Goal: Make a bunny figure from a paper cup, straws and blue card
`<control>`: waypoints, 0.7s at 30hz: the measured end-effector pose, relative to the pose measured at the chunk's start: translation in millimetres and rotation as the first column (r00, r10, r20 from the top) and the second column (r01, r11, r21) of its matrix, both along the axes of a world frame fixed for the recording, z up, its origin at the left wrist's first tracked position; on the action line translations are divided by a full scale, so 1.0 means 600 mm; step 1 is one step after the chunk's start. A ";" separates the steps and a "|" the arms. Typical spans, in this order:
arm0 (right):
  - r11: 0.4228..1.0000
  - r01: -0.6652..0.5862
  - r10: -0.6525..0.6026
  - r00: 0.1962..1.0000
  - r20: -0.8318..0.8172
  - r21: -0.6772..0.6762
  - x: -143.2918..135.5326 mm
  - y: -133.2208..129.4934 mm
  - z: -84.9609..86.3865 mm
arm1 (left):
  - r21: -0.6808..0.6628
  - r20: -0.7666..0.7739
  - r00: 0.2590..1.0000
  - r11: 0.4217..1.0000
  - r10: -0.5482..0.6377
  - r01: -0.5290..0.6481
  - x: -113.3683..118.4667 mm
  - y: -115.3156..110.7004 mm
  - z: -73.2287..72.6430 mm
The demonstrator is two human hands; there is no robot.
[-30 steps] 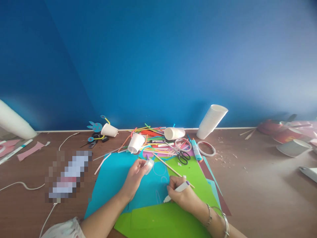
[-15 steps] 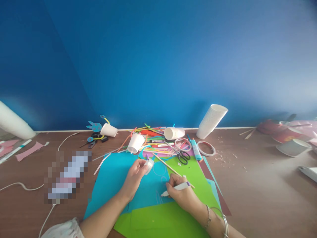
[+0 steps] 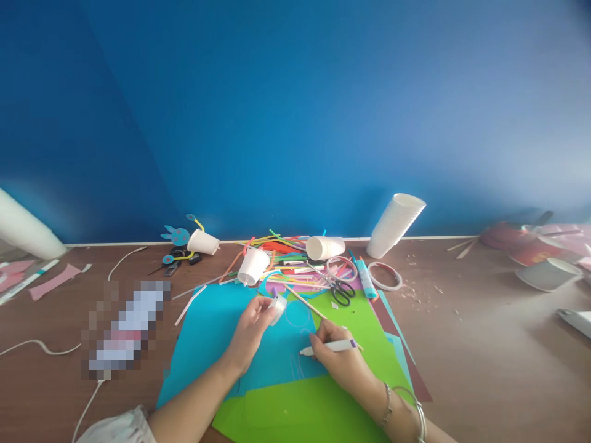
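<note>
Between the fingers of my left hand (image 3: 253,329) is a small whitish roll of tape (image 3: 278,309), with a purple marker cap (image 3: 275,291) showing just above it. My right hand (image 3: 342,357) grips a white marker (image 3: 336,346) with a purple end; its tip is at a faint looped outline on the blue paper (image 3: 217,332). Drawn circles show higher on that sheet, right of my left hand. Green paper (image 3: 305,409) lies nearest me and also right of the blue. A thin wooden stick (image 3: 307,301) runs behind my right hand, partly hidden by it.
Beyond the paper are straws (image 3: 286,261), a white paper cup (image 3: 253,267), black scissors (image 3: 342,293), a glue stick (image 3: 365,278) and a tape ring (image 3: 385,277). A tall cup stack (image 3: 396,226) leans near the blue wall. A blurred-out device (image 3: 132,329) lies left, with a cable.
The marker tip has moved slightly up along the outline on the blue paper, and the drawn line is longer. My left hand stays where it was.
</note>
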State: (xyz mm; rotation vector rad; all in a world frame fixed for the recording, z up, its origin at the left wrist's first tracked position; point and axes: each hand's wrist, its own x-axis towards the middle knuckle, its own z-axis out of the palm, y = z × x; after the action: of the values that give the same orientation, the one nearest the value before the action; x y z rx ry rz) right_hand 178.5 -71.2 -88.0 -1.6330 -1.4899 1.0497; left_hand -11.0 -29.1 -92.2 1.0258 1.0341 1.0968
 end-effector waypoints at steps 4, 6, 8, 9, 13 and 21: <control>1.000 0.005 -0.006 1.000 0.016 0.006 0.000 0.000 0.002 | -0.008 -0.001 1.000 1.000 0.008 -0.008 0.000 0.000 -0.001; 1.000 0.004 -0.005 1.000 0.023 0.021 0.000 0.000 0.001 | -0.009 0.002 1.000 1.000 0.006 -0.006 -0.001 0.000 -0.002; 0.999 -0.004 0.003 0.999 0.033 0.038 0.000 0.000 -0.001 | -0.004 0.005 1.000 1.000 0.003 -0.002 -0.001 0.001 -0.003; 0.999 -0.009 0.007 0.999 0.038 0.043 0.000 0.000 -0.002 | -0.001 0.006 1.000 1.000 0.004 -0.004 -0.001 0.001 -0.004; 0.998 -0.012 0.010 0.999 0.043 0.056 0.000 0.001 -0.004 | 0.004 0.000 1.000 1.000 0.006 -0.006 -0.001 0.001 -0.004; 0.998 -0.017 0.016 1.000 0.018 0.065 0.003 0.001 -0.007 | -0.004 -0.004 1.000 1.000 0.008 -0.008 -0.001 0.001 -0.002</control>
State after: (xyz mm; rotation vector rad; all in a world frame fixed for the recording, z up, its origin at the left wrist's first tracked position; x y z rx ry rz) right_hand 180.4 -70.5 -92.2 -1.5910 -1.5356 0.9876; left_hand -11.7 -28.2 -93.5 1.0221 1.0437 1.0993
